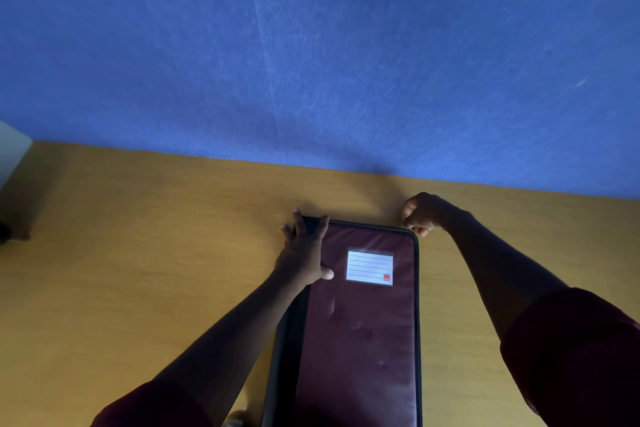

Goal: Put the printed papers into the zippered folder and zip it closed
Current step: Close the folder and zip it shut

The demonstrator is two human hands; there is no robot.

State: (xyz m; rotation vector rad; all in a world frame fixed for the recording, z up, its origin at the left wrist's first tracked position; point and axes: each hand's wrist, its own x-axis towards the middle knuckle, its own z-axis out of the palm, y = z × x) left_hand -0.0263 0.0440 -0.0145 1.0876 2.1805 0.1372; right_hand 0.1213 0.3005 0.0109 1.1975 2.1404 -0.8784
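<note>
A dark maroon zippered folder (360, 333) lies flat and closed on the wooden table, with a white lined label (369, 267) on its cover. My left hand (304, 250) presses flat on the folder's far left corner, fingers spread. My right hand (420, 213) is pinched at the far right corner, where the zipper track bends; the zipper pull itself is hidden under my fingers. No printed papers are visible.
The yellow-brown wooden table (138, 253) ends against a blue wall (311, 45). A pale object (10, 149) and something dark (5, 232) sit at the far left edge. A small pale thing (237, 418) shows by my left forearm.
</note>
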